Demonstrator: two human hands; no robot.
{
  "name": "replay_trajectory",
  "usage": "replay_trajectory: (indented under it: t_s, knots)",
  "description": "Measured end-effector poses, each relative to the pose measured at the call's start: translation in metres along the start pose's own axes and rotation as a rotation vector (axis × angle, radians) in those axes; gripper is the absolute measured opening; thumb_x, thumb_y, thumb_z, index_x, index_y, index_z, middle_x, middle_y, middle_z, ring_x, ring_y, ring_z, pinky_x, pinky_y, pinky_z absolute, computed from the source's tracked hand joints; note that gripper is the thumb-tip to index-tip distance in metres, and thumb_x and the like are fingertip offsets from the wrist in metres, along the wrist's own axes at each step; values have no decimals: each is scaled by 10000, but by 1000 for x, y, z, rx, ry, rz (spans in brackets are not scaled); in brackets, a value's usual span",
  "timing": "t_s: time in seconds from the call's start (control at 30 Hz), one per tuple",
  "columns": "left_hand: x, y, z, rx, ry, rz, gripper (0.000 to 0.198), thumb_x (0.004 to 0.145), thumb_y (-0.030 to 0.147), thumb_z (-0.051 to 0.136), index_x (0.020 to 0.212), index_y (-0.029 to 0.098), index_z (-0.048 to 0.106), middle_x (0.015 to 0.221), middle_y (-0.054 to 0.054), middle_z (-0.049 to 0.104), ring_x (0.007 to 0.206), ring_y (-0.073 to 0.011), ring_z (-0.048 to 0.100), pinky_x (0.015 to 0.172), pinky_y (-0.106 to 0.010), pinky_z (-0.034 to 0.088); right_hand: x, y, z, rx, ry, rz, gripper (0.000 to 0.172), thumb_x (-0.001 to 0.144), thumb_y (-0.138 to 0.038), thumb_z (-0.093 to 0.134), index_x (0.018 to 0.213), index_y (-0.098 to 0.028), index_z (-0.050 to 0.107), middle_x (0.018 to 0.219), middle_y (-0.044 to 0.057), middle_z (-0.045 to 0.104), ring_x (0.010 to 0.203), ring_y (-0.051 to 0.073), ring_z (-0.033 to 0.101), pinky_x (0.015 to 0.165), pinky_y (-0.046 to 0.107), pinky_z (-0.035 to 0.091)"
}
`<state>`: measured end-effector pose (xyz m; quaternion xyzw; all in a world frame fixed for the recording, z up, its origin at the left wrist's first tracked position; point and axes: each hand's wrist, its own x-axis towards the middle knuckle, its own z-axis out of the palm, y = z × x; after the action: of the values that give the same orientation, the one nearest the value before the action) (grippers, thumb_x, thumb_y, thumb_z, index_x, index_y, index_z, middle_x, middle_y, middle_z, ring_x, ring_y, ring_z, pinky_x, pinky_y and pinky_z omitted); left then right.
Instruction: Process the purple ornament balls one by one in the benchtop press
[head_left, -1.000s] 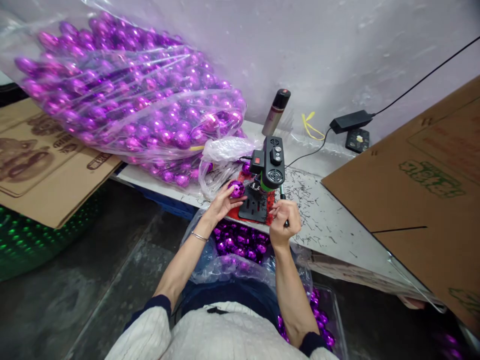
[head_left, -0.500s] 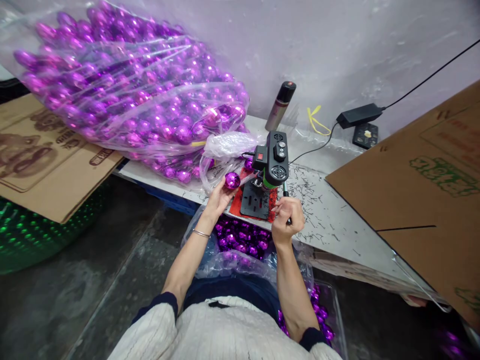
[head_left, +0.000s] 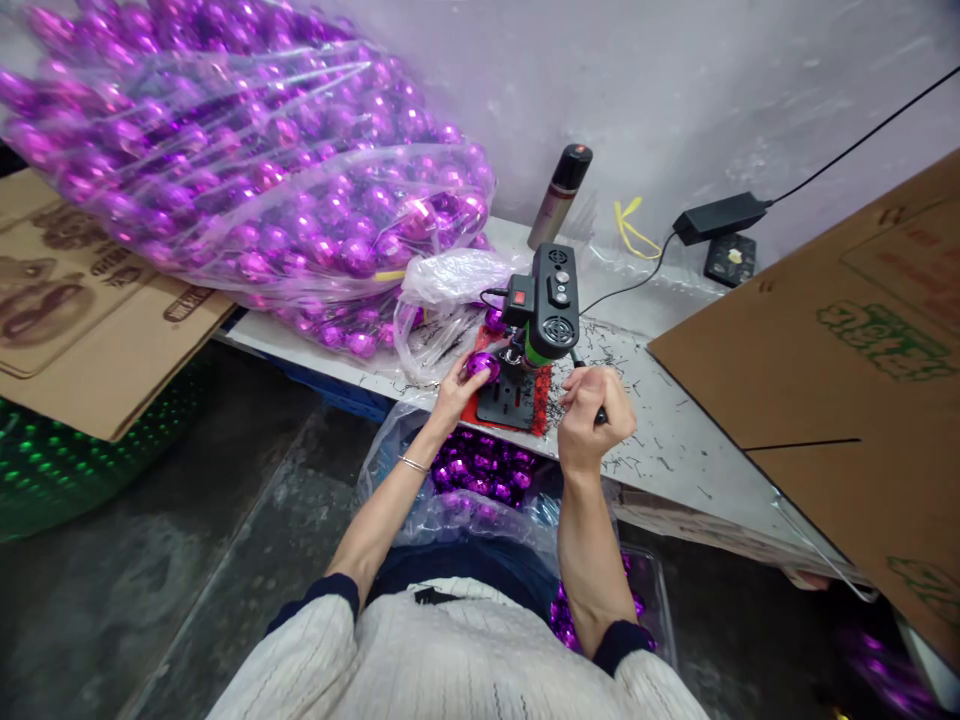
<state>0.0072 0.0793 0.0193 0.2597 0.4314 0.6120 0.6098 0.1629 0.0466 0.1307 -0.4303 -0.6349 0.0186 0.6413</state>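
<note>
A shiny purple ball ornament (head_left: 483, 367) is pinched in the fingers of my left hand (head_left: 454, 396), close to the left side of a small black bench machine (head_left: 556, 300). My right hand (head_left: 597, 415) is wrapped round the machine's lever handle (head_left: 601, 416), whose black end shows by my fist. Beneath the machine's head lies its slotted black base plate (head_left: 506, 402), on a red mat (head_left: 541, 402). Whether the ornament touches the machine, I cannot tell.
A big clear bag of purple ornaments (head_left: 262, 190) fills the back left. An open bag of ornaments (head_left: 484, 468) hangs at the table's front edge. A spray can (head_left: 560, 196), power adapter (head_left: 721, 218) and cardboard box (head_left: 832, 350) stand around; black bits litter the table (head_left: 675, 440).
My left hand has brought the ornament rightward, nearer the machine. My right hand has moved a little up and to the right with the lever handle. The view has shifted slightly.
</note>
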Motion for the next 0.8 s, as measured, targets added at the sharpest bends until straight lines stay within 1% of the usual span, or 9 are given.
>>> replay_trajectory:
  t_s: [0.13, 0.2, 0.27, 0.37, 0.43, 0.57, 0.63, 0.7, 0.8]
  knots:
    - [0, -10, 5, 290, -75, 79, 727, 711, 317, 884, 1379, 213, 615, 1381, -81, 678, 1337, -289, 589, 1240, -458, 343, 12, -6, -2, -35, -34, 7, 418, 1034, -328, 447, 628, -232, 479, 584, -21, 490, 601, 121, 555, 594, 297, 433]
    - [-1, -12, 7, 426, -94, 129, 711, 702, 329, 893, 1356, 219, 637, 1369, -95, 681, 1345, -317, 574, 1245, -480, 323, 12, -6, -3, -24, -38, 7, 410, 1032, -312, 449, 632, -230, 478, 592, -22, 492, 602, 117, 549, 596, 297, 423]
    - [-2, -11, 8, 517, -121, 189, 678, 704, 326, 894, 1330, 217, 657, 1361, -109, 680, 1346, -331, 568, 1242, -474, 319, 10, -5, -3, 3, -36, -4, 392, 1026, -289, 460, 640, -226, 482, 599, -24, 492, 608, 114, 548, 601, 293, 417]
    - [-2, -12, 8, 591, -170, 294, 646, 723, 327, 887, 1318, 218, 660, 1380, -120, 658, 1354, -331, 561, 1231, -461, 331, 5, -2, -3, 11, -34, -24, 369, 1020, -267, 464, 655, -223, 493, 606, -22, 503, 619, 117, 559, 610, 289, 427]
    - [-1, -15, 6, 656, -211, 372, 634, 740, 349, 883, 1316, 220, 654, 1397, -129, 639, 1365, -332, 551, 1225, -473, 342, 3, 0, -3, -8, -34, -32, 358, 1020, -258, 459, 666, -224, 501, 613, -18, 517, 619, 118, 565, 612, 289, 437]
    - [2, -26, 1, 854, -294, 552, 647, 806, 463, 827, 1358, 207, 609, 1416, -157, 611, 1358, -334, 555, 1192, -527, 397, 0, 2, -4, 9, -29, -66, 337, 1006, -218, 471, 670, -220, 503, 626, -20, 534, 627, 115, 573, 614, 280, 440]
    - [4, -31, -3, 935, -325, 622, 666, 834, 506, 790, 1392, 211, 577, 1425, -161, 602, 1346, -328, 567, 1166, -528, 434, -1, 3, -4, 28, -28, -82, 329, 996, -193, 481, 668, -218, 498, 629, -23, 539, 630, 113, 572, 614, 275, 435]
    - [4, -35, -6, 976, -333, 662, 681, 852, 530, 763, 1420, 219, 549, 1421, -159, 605, 1336, -322, 580, 1145, -518, 463, -2, 4, -4, 29, -31, -90, 325, 991, -176, 485, 668, -216, 494, 631, -23, 545, 630, 111, 569, 616, 275, 430]
    - [6, -39, -6, 990, -297, 698, 699, 865, 547, 741, 1439, 210, 529, 1408, -166, 619, 1329, -323, 589, 1131, -517, 476, -3, 4, -5, 28, -44, -91, 322, 990, -170, 482, 672, -218, 492, 637, -20, 549, 636, 114, 570, 619, 279, 426]
